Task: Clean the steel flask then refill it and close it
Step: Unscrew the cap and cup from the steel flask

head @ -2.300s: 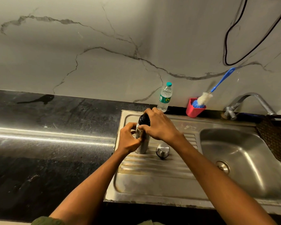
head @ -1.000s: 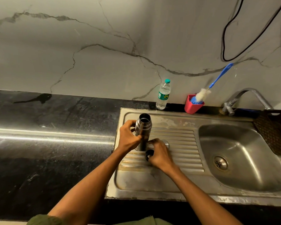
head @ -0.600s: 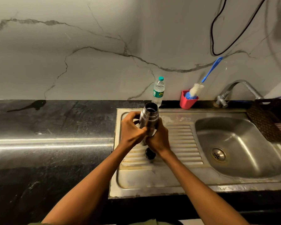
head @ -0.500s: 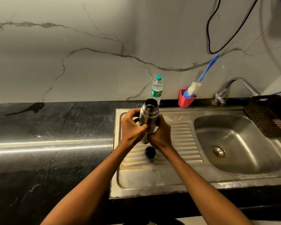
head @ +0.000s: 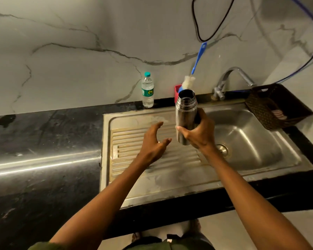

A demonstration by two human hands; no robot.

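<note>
My right hand (head: 199,131) grips the steel flask (head: 185,112) round its lower body and holds it upright in the air, at the border between the drainboard (head: 134,170) and the sink basin (head: 246,141). The flask's mouth is uncovered, threads showing. My left hand (head: 154,141) hovers above the drainboard just left of the flask, fingers spread and holding nothing. The flask's caps are hidden from view, likely behind my hands. A blue-handled bottle brush (head: 192,74) stands in a red holder (head: 177,89) behind the flask. The tap (head: 229,78) curves over the basin's back edge.
A small plastic water bottle (head: 147,91) stands on the black counter (head: 43,141) against the marble wall. A dark woven basket (head: 276,107) sits at the sink's right. Black and blue cables hang on the wall above the tap.
My left hand let go of the flask and opened. My right hand carried the flask up and to the right, toward the basin. The view shifted right.
</note>
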